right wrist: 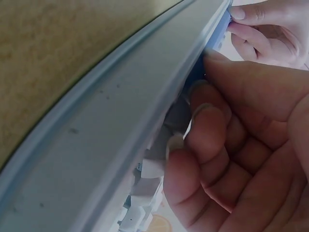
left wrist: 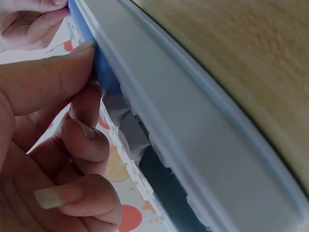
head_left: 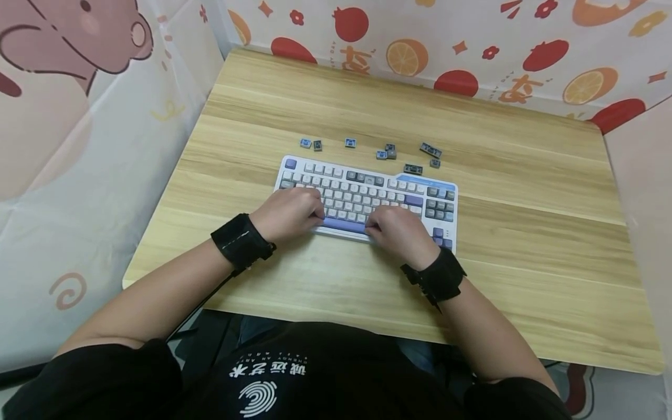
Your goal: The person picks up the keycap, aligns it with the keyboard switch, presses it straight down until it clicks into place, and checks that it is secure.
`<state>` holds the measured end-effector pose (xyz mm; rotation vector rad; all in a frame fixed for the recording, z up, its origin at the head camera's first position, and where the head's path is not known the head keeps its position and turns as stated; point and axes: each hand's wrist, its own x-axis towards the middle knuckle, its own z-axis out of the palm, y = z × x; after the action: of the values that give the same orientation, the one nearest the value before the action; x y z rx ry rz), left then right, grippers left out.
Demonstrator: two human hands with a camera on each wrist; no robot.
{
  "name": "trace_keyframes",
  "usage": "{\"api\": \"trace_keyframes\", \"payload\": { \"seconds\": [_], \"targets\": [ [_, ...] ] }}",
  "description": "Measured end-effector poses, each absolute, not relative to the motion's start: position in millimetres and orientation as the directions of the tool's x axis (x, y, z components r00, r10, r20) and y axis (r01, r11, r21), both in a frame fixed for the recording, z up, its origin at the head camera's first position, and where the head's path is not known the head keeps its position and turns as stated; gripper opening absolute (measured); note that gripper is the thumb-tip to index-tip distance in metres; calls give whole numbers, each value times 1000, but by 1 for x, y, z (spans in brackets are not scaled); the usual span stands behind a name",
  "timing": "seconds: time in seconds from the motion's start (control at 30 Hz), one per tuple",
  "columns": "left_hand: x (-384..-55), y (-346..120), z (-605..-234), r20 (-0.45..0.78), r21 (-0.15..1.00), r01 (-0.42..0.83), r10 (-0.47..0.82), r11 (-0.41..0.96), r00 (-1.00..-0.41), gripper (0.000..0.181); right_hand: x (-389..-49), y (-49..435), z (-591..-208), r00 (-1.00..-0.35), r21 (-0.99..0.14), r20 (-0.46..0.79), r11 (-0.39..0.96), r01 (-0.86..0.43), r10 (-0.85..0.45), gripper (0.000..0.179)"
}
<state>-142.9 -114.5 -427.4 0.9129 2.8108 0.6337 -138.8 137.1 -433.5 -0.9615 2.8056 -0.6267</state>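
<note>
A keyboard (head_left: 443, 230) with white, grey and purple keycaps lies on the wooden table. Along its front row runs a long purple-blue space bar keycap (head_left: 343, 225). My left hand (head_left: 291, 214) pinches the left end of this keycap between thumb and index finger, the other fingers curled over nearby keys. At the opposite end, my right hand (head_left: 403, 234) grips it likewise, with the thumb (right wrist: 241, 79) on the front face. In the left wrist view, a dark stretch (left wrist: 169, 191) without keycaps shows near the keyboard's corner.
Behind the keyboard lie several loose small keycaps, among them a blue one (head_left: 350, 142), a pair (head_left: 382, 154) close together and a longer dark one (head_left: 430, 150). Another long dark one (head_left: 413, 169) is near the keyboard's back edge. Printed curtains (head_left: 472, 35) border the table (head_left: 551, 233).
</note>
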Motion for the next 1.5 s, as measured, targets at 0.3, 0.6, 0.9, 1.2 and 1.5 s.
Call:
{"api": "trace_keyframes", "payload": {
  "seconds": [0.3, 0.6, 0.9, 1.2, 1.5],
  "targets": [
    [-151, -114, -422, -43, 426, 530, 601, 734, -798, 8, -139, 136, -433, -805, -434, 0, 725, -535, -594, 7],
    [-182, -124, -396, -105, 485, 438, 548, 757, -830, 5, -140, 137, -433, -821, -492, -69, 735, -466, -567, 4],
    [-245, -154, -378, -139, 450, 302, 400, 840, -906, 16, -137, 136, -428, -825, -525, -108, 737, -426, -554, 5],
    [-281, -155, -390, -233, 380, 227, 330, 897, -915, 28, -134, 137, -429, -825, -533, -103, 731, -425, -555, 4],
    [-300, -151, -409, -317, 349, 217, 332, 912, -888, 34, -134, 136, -427, -829, -540, -110, 733, -413, -548, 4]
  ]
}}
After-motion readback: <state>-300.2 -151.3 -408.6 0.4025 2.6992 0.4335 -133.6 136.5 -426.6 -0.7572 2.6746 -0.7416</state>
